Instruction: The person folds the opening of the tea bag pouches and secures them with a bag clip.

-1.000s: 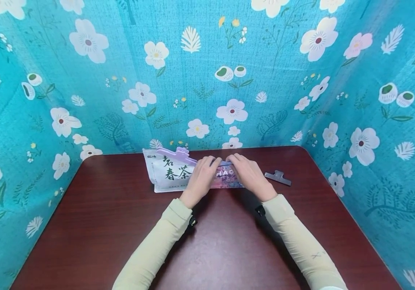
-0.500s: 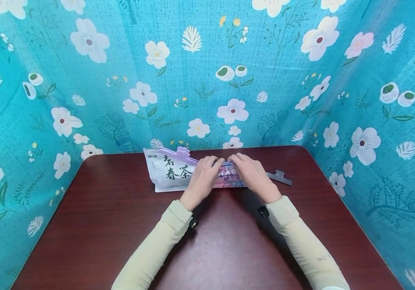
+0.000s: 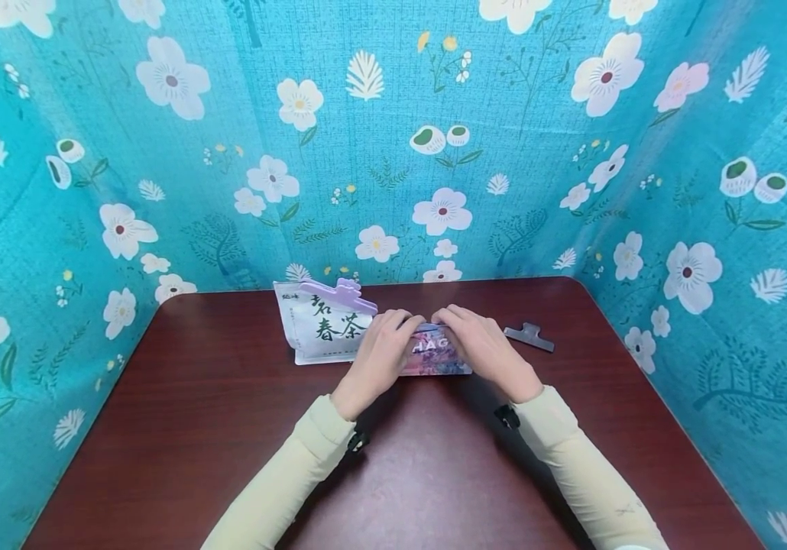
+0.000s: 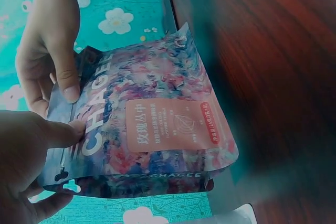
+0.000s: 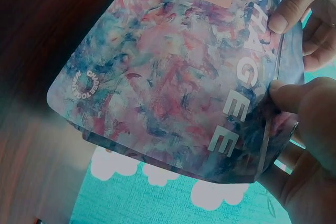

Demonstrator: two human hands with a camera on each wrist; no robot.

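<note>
Cloth [image 3: 373,183] hangs behind the counter [image 3: 160,428], which carries a white bag [image 3: 321,336]. Just right of it, the pouch [image 3: 437,359] is pinched along its top by the left hand [image 3: 381,351] and right hand [image 3: 484,347], fingers clamped on it. The purple clip [image 3: 344,293] sits on the bag's top; the grey clip [image 3: 529,337] lies rightmost.

The left hand [image 3: 378,353] and the right hand [image 3: 481,350] are now farther from the back edge of the table [image 3: 187,435], and the colourful pouch [image 3: 436,357] comes with them

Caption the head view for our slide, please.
Left hand and right hand pinch a colourful pouch between a white bag and grey clip.
</note>
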